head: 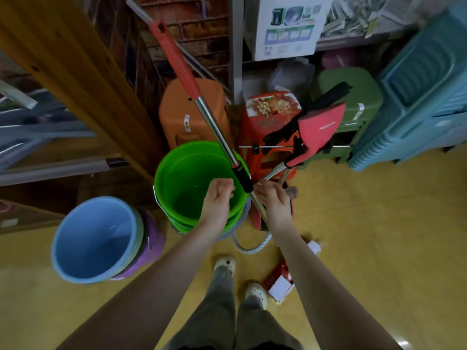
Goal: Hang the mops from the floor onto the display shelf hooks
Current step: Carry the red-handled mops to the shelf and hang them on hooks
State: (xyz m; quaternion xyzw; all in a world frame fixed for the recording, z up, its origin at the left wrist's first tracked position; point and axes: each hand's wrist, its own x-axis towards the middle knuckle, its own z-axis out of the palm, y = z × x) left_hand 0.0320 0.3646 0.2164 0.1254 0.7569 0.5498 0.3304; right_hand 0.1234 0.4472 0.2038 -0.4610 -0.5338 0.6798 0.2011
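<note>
A mop with a steel pole (214, 125), a red top grip (177, 59) and a black collar (242, 179) leans up and away from me over the green bucket. My right hand (274, 200) is closed around the pole just below the black collar. My left hand (218, 198) hovers beside the pole over the bucket, fingers loosely curled and holding nothing. The mop's lower end is hidden behind my right hand and arm. A red and black flat head (319, 127) on a second, thinner pole stands to the right.
A green bucket (177, 178) stands in front of me and a blue one (96, 238) to its left. Orange (187, 114), red (267, 114) and green (353, 97) stools and blue crates (417, 97) line the back. A wooden post (75, 72) rises left. A braided hose (250, 246) and red packaging (280, 279) lie near my feet.
</note>
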